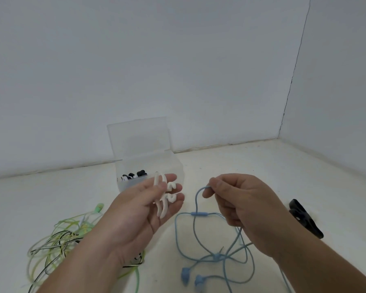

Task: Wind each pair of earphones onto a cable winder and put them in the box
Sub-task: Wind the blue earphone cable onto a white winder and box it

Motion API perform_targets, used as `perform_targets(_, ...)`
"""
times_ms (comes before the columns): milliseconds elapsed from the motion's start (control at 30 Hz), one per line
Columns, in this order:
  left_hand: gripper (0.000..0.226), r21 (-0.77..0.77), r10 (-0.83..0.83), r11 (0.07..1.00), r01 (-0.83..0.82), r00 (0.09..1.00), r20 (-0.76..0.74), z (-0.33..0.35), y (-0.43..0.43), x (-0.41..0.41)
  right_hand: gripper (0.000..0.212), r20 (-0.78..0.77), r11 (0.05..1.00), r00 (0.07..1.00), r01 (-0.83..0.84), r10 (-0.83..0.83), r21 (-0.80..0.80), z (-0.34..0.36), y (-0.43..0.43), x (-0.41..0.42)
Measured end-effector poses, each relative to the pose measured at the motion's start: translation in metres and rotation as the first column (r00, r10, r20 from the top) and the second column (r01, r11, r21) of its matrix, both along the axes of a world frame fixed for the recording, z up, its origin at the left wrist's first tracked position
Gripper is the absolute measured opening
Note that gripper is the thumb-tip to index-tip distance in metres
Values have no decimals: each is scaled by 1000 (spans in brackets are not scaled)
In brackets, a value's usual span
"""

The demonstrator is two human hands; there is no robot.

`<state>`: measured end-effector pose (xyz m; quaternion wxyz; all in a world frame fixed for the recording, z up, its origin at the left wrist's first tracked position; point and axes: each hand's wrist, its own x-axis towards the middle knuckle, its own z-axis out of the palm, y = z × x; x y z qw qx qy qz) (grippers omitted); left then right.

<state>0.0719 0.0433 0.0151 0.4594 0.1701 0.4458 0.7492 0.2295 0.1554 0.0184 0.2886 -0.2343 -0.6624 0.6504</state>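
Observation:
My left hand [140, 210] is raised palm-up and holds a white cable winder [164, 194] between thumb and fingers. My right hand [239, 201] pinches a loop of the blue earphones' cable [195, 199] just to the right of the winder. The rest of the blue earphones [201, 261] lies on the table below, with both earbuds near the front edge. A clear plastic box [148, 163] with its lid up stands behind my left hand and has black and white earphones [133, 175] in it.
A tangle of green, yellow and black earphone cables [59, 240] lies at the left, partly under my left forearm. A black winder [304, 217] lies on the table right of my right hand. White walls close the back and right.

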Motion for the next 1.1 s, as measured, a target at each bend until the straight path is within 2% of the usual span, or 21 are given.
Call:
perform_targets(167, 21, -3, 21, 1000, -22, 993, -119, -5, 0, -1, 29, -42, 999, 998, -38, 38, -16, 1, 2, 2)
perform_targets(333, 38, -68, 33, 995, -66, 917, -397, -9, -2, -3, 16, -111, 988, 982, -152, 150, -6, 4, 1, 5)
perform_targets(400, 38, -63, 72, 992, -109, 902, -426, -9, -1, -4, 18, -149, 978, 968, -206, 201, -20, 6, 0, 7)
perform_targets(500, 37, 5, 76, 997, -80, 923, -377, -9, 0, -3, 18, -157, 971, 959, -240, 234, -15, 7, -3, 6)
perform_targets(567, 38, 17, 37, 999, -33, 910, -413, -10, -1, 0, 16, -126, 980, 972, -196, 197, 18, 6, -4, 4)
perform_targets(667, 23, 16, -80, 995, 102, 858, -507, -11, 0, 6, 21, -96, 997, 993, -68, 71, 35, 2, -2, 2)
perform_targets(767, 19, 7, -155, 982, 190, 820, -551, -13, -1, 9, 24, -96, 997, 994, 50, -45, 53, -1, 1, -1)
perform_targets(967, 12, -31, -245, 959, 283, 762, -599, -15, -2, 10, 29, -111, 990, 984, 135, -139, -42, 0, 0, -2)
perform_targets(1100, 11, -51, -291, 941, 335, 721, -630, -16, -1, 13, 29, -81, 962, 960, 262, -268, -80, 0, 5, -1)
